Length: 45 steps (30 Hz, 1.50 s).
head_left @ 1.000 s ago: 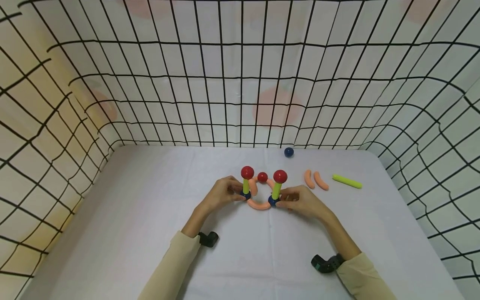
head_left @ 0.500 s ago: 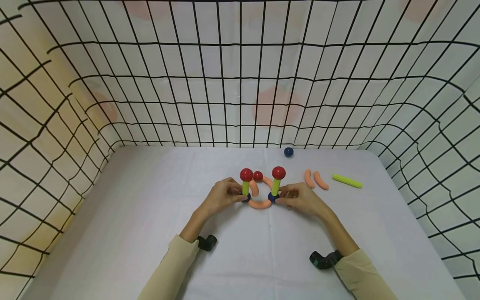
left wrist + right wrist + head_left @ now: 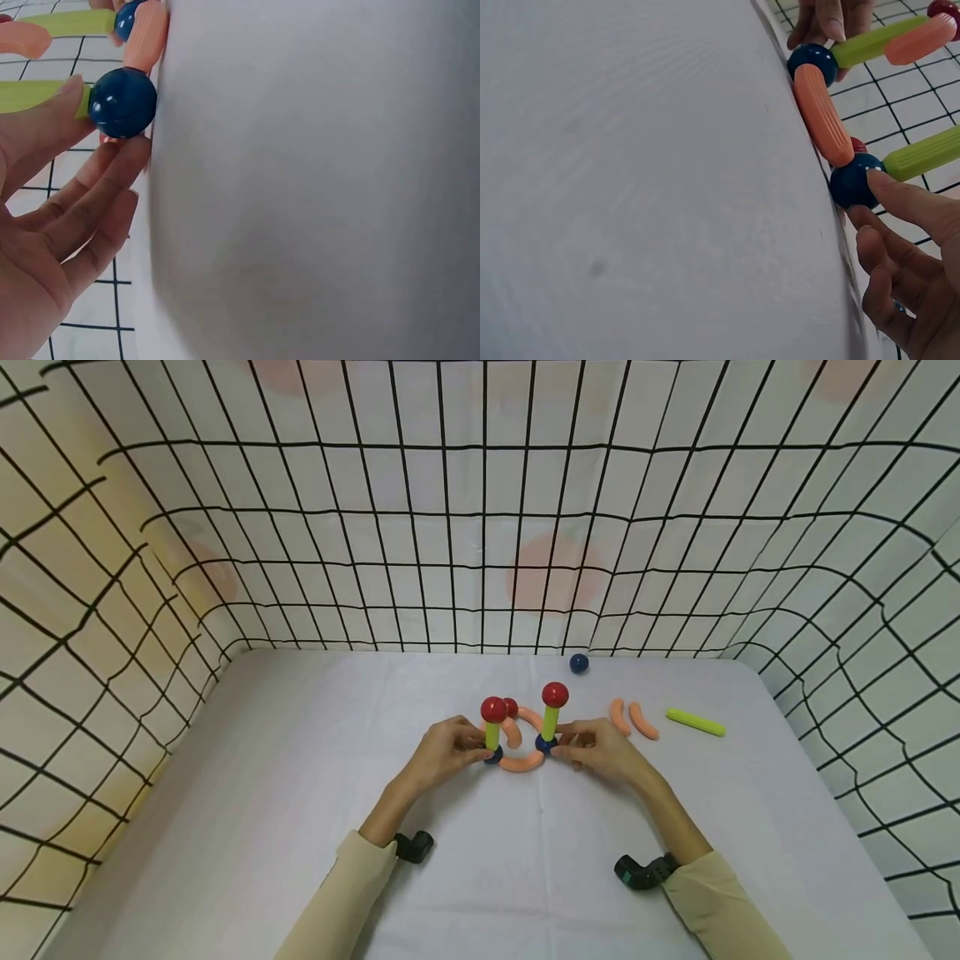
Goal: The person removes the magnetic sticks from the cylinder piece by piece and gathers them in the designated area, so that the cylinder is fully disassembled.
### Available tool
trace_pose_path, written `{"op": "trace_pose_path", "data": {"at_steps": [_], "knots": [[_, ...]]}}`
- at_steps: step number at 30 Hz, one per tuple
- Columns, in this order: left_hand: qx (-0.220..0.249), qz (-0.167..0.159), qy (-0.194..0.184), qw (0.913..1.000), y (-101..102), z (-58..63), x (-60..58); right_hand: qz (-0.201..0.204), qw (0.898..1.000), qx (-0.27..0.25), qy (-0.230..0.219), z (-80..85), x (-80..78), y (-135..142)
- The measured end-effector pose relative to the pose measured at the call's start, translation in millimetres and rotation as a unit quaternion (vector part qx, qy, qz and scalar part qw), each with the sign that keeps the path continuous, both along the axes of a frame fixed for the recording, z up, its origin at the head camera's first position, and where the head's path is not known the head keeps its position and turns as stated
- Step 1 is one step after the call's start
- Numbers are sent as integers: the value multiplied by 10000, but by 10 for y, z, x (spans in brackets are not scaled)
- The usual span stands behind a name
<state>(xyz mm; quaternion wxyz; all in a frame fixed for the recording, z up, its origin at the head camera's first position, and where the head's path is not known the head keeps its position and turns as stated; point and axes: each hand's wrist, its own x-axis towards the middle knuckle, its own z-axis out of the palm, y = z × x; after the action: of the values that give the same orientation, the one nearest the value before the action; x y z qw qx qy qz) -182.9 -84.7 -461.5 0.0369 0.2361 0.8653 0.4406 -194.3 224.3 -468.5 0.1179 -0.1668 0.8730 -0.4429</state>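
Both hands hold a toy build of balls and sticks on the white table. My left hand (image 3: 448, 750) pinches the left dark blue ball (image 3: 124, 103). The right dark blue ball (image 3: 857, 181) sits between the thumb and fingers of my right hand (image 3: 600, 747). A curved orange stick (image 3: 521, 763) joins these balls at the front. From each rises a lime green stick, left (image 3: 491, 737) and right (image 3: 551, 724), topped by a red ball, left (image 3: 493, 709) and right (image 3: 555, 695). Another red ball (image 3: 510, 707) shows low behind, partly hidden, with a curved orange stick (image 3: 529, 718) running from it.
Right of the build lie two loose curved orange sticks (image 3: 643, 722) and a lime green stick (image 3: 696, 722). A loose blue ball (image 3: 579, 663) rests near the table's back edge. Black wire mesh (image 3: 483, 564) stands around the back and sides.
The build has turned: its right side has shifted away from me with my right hand, and the rear red ball has moved left behind the left upright. My left hand has barely moved.
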Motion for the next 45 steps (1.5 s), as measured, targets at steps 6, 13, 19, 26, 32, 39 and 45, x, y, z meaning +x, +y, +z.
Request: {"op": "trace_pose_path", "data": {"at_steps": [6,13,19,26,32,39,45], "knots": [[-79,62,74,9999,-117,125,19,-568,9951,-32,807,166,59,51],[683,317,832,9937,-220,396,29,-2304,9272,-1172,2712,468,182,-47],[1211,-119,1744,9771,-116,551,84,-1824,8859,-1586,3960,608,363,-305],[1126,-496,2201,9677,41,541,97,-588,9117,-1497,3782,470,508,-606],[1063,-477,2406,9636,78,493,87,-387,9428,-1248,3068,308,544,-747],[1095,-486,2384,9637,103,498,86,-529,9480,-1411,2804,226,509,-805],[1143,-471,2341,9643,115,496,98,-538,9512,-1414,2689,203,498,-813]]}}
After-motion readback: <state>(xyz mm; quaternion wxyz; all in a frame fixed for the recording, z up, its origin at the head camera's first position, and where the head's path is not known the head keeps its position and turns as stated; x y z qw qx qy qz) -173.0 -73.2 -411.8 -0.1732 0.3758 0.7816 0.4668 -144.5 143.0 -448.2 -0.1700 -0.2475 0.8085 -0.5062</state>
